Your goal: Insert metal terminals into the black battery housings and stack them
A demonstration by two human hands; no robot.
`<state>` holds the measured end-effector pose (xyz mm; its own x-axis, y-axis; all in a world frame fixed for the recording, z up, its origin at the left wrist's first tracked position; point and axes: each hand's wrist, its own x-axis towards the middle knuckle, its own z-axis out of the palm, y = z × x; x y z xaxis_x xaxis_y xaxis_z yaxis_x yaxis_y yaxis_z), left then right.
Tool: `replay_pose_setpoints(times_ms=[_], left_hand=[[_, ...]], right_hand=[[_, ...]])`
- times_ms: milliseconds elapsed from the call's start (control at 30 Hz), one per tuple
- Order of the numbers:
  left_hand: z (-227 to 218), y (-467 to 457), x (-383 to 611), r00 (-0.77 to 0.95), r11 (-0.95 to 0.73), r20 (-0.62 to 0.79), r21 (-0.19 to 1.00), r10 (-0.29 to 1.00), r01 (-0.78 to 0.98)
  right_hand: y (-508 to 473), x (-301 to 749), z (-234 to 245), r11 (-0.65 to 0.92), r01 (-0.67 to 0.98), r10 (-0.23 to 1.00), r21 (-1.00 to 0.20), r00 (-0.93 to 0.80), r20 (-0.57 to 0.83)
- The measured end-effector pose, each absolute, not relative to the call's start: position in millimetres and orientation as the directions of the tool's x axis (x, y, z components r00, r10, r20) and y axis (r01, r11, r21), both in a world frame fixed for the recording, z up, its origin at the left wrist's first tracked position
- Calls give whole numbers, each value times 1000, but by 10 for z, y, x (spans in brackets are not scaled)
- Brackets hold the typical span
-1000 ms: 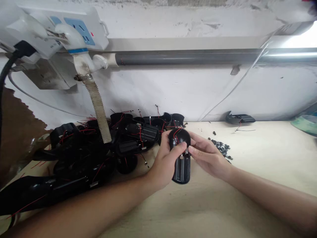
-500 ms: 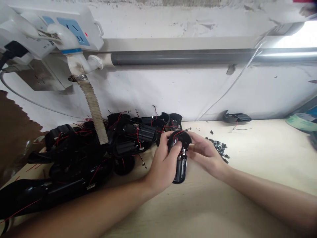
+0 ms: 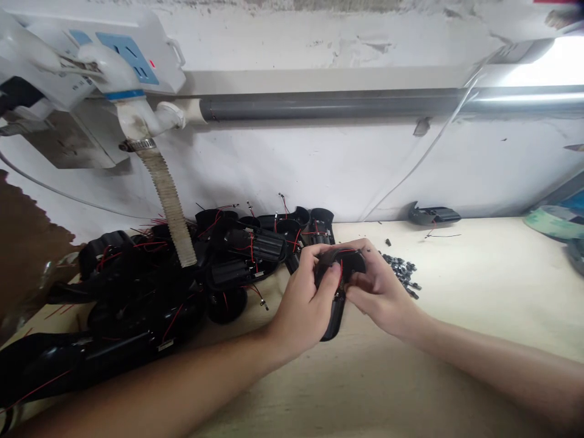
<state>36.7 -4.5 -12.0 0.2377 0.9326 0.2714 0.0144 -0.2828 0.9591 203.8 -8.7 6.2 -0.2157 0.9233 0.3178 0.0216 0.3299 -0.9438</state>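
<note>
Between my two hands, above the table, is a black plastic housing (image 3: 334,319) with a round cup-like end and a narrower ribbed handle end pointing toward me. My left hand (image 3: 306,296) is closed around its left side, with the thumb pressed inside the round end. On the other side, my right hand (image 3: 381,292) is closed at the rim, its fingers curled over the edge and into the cup. A thin red wire shows inside. Whether the right fingertips pinch a small part is hidden.
A heap of similar black housings (image 3: 246,243) with red wires covers the table's left. Small black parts (image 3: 401,272) lie just right of my hands. One more housing (image 3: 434,215) rests by the wall, near a tape roll (image 3: 554,220). A ribbed hose (image 3: 166,201) hangs down onto the heap.
The housing has turned and tilted a little to the right in my hands. My right fingers have moved from its side over the rim and into the round end.
</note>
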Motion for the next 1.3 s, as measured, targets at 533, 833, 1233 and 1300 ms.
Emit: replay_pose_setpoints(times_ms=[533,833,1233,1300], left_hand=[[-84,-27,388,213,-201,204,979,955,-35],[-26,-25,406,183,-67,91,989,979,-132],[-19,28,365,296,172,-64,919,953,-354],[-11,41,359,355,225,-68,877,932,-424]], right_hand=[[-118,2012,84,199,-59,949,-978,-237,207],[-47,2082,-6,66,-234,940,-970,-310,139],[48,2235,-4,43,-201,932,-979,-345,112],[88,2261,30,32,-202,902,-979,-417,116]])
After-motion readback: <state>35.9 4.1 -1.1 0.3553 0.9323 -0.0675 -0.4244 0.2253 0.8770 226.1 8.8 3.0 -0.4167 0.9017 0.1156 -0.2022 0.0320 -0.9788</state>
